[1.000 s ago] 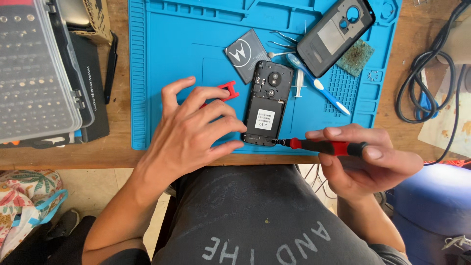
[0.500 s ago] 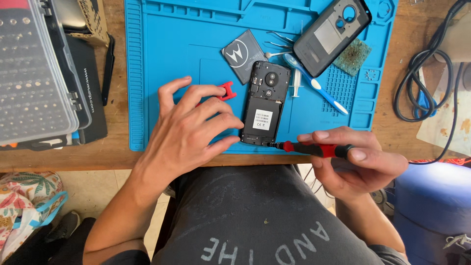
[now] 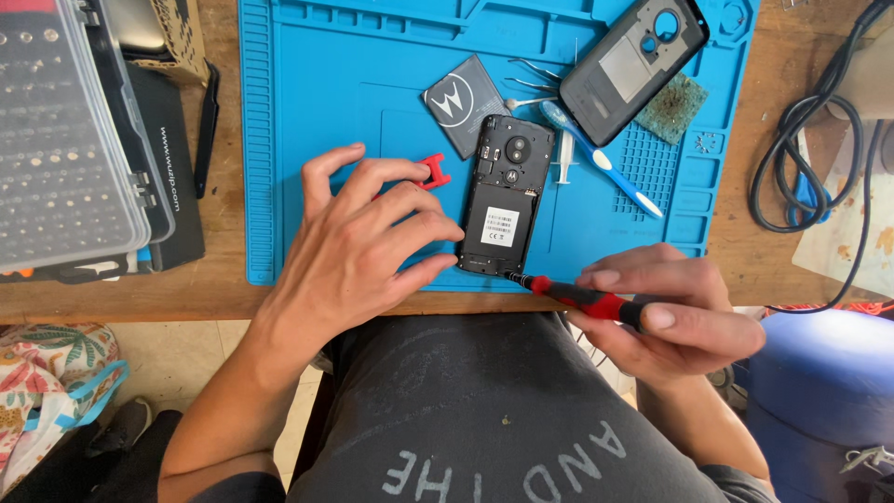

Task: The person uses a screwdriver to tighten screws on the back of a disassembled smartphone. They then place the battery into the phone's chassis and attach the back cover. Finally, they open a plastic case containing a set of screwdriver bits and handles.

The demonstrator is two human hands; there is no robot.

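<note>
— Black phone [image 3: 503, 196], back cover off, lying flat near front edge of blue mat [image 3: 354, 84], white label showing?

— Yes. Red and black screwdriver [image 3: 582, 298] nearly level, tip touching bottom right corner of phone.

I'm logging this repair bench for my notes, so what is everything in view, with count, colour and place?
work mat: 1, blue, on the wooden table
opened phone: 1, black, mat centre
battery: 1, grey, above the phone
back cover: 1, dark grey, mat top right
red clip: 1, by the left fingers
toothbrush: 1, blue-white, right of phone
screwdriver: 1, red-black, tip at the phone's lower edge
bit case: 1, clear, far left
cables: black, right
left hand: steadies the phone
right hand: grips the screwdriver
</note>
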